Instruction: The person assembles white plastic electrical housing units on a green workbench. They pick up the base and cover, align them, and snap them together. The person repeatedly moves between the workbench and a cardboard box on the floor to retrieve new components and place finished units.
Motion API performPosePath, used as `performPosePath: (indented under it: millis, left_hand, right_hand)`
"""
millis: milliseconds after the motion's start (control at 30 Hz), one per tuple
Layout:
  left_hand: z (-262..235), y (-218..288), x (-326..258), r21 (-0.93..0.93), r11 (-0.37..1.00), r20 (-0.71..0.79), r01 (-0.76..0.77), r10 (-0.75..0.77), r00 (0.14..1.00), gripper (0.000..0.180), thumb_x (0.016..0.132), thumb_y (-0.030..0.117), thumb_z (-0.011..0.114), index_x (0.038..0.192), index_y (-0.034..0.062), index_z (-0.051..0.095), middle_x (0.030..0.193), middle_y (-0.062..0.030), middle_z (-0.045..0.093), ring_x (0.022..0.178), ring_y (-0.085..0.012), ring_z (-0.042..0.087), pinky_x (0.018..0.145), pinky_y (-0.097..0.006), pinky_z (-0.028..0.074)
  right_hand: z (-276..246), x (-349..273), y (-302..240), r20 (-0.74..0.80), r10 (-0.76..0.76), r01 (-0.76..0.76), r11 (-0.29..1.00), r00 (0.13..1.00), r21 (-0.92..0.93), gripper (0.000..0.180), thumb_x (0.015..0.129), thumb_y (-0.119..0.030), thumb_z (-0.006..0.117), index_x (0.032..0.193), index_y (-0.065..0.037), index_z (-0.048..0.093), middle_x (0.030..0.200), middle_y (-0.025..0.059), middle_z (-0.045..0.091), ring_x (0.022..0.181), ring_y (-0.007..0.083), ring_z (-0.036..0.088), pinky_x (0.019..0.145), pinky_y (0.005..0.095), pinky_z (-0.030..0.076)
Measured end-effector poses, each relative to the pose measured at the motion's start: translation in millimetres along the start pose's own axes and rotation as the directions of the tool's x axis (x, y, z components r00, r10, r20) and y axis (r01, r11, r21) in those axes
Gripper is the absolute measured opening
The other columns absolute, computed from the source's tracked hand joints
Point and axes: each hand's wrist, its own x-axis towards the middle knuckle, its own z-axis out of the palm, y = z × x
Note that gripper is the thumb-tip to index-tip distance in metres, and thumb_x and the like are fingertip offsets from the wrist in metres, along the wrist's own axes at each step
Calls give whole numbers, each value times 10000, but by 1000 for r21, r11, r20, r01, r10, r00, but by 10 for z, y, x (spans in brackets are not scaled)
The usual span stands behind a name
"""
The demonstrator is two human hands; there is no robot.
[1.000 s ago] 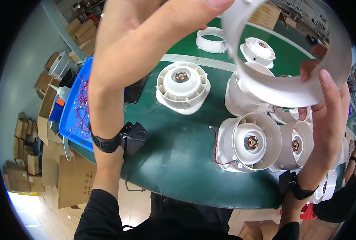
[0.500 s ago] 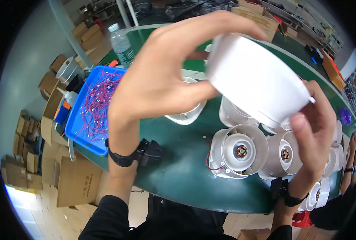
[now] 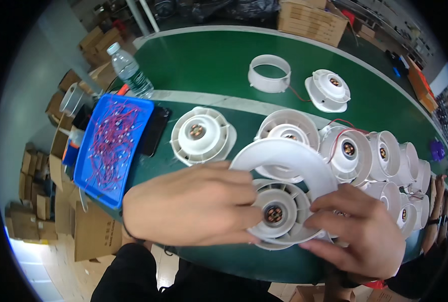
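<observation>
A white plastic ring [image 3: 295,152] is tilted over a white fan motor base [image 3: 275,215] at the front of the table. Through the ring's opening the base's copper coil and fins show. My left hand [image 3: 191,209] closes on the ring's left side, its fingertips partly hidden at the rim. On the right side, my right hand [image 3: 359,229] pinches the ring's lower edge between thumb and fingers. Whether ring and base touch, I cannot tell. To the left of them stands another finned motor base [image 3: 202,135] without a ring.
Several ringed fan housings [image 3: 348,149] crowd the right side. A loose ring [image 3: 269,74] and a motor base [image 3: 329,90] stand farther back. At left are a blue tray [image 3: 84,173] of red wires, a dark phone [image 3: 156,132] and a bottle [image 3: 131,70]. Another person's arms [image 3: 437,206] show at far right.
Both hands have come down toward the front of the table with the white ring, from high up to the motor base. The head view has shifted, showing more of the table's back.
</observation>
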Motion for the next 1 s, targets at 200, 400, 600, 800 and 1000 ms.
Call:
performPosePath:
  millis: [200,400,600,800,1000]
  left_hand:
    - [-194,-105,-204,-151,986,57,74,-66,996,271,843,252,687,865,12,563,784,-119,541,789,-304,580,695,-406,493]
    - [-281,-180,-333,-96,995,-138,10,-23,990,309,796,200,719,987,1,580,882,-161,584,816,-333,608,690,-398,509]
    - [-525,-967,-614,-1,928,-509,374,-322,798,291,941,199,525,1138,1,604,1038,-177,673,911,-298,671,782,-400,538]
    - [-223,-1788,-890,-134,512,73,849,-849,524,371,886,308,511,865,-19,684,736,-108,720,674,-213,667,621,-345,501]
    - [-327,-1724,-877,-303,473,46,827,-860,508,429,955,400,500,832,7,620,571,-48,619,561,-144,629,484,-276,425]
  right_hand:
    - [94,190,-93,88,-1,-1,1000,996,28,253,732,-180,772,904,-18,679,1014,133,661,808,314,626,707,386,527]
    - [-96,304,-361,171,74,-59,994,983,-93,215,877,-182,675,1024,-25,672,1124,217,636,958,369,638,812,407,509]
    - [111,119,-495,-233,118,-183,944,965,-276,291,657,-207,716,784,37,621,853,191,645,741,349,603,732,411,474]
    - [34,94,-529,-97,123,-135,983,988,-121,297,665,-248,755,755,18,659,821,167,678,717,333,632,690,374,487]
    - [-21,-68,-358,-83,99,-107,989,992,-98,317,639,-256,755,773,20,671,846,165,679,716,323,635,674,373,483]
